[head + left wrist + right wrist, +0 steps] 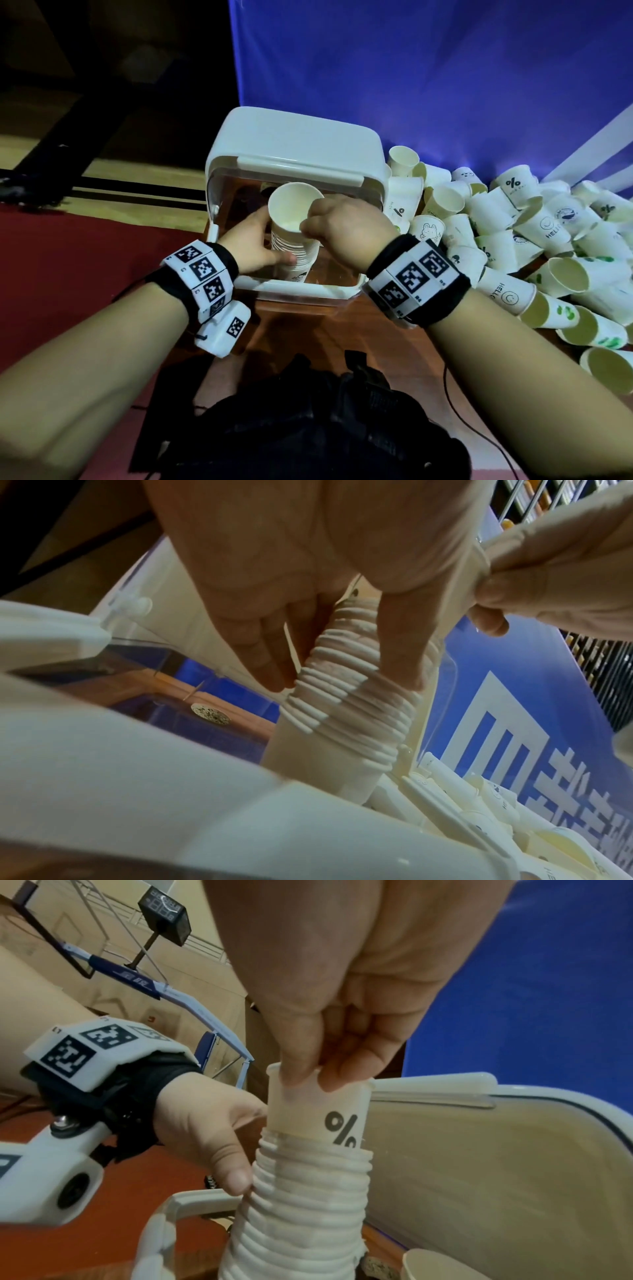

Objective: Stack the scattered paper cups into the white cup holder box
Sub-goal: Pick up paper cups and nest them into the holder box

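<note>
Cups nested into a tall stack [295, 251] stand upright inside the open white box [294, 164], near its front wall. The left hand [251, 241] wraps the ribbed middle of the stack, thumb on the near side, fingers round the far side. The right hand [346, 228] pinches the rim of the top cup [295, 205] between thumb and fingertips, with that cup only partly seated.

Judging the risks: the stack is tall and narrow, so a push that is off centre could tilt it against the raised lid [301, 137] or buckle it at a loose joint. A pinch on thin paper could also crease the rim and jam the cup askew.

From the head view, the loose pile [534, 246] lies to the right of the box, with many cups left. Only the right wrist view shows the percent mark [341, 1129] on the top cup and how far it sits proud. The left wrist view alone shows the uneven gaps between the stacked rims [346, 702].
</note>
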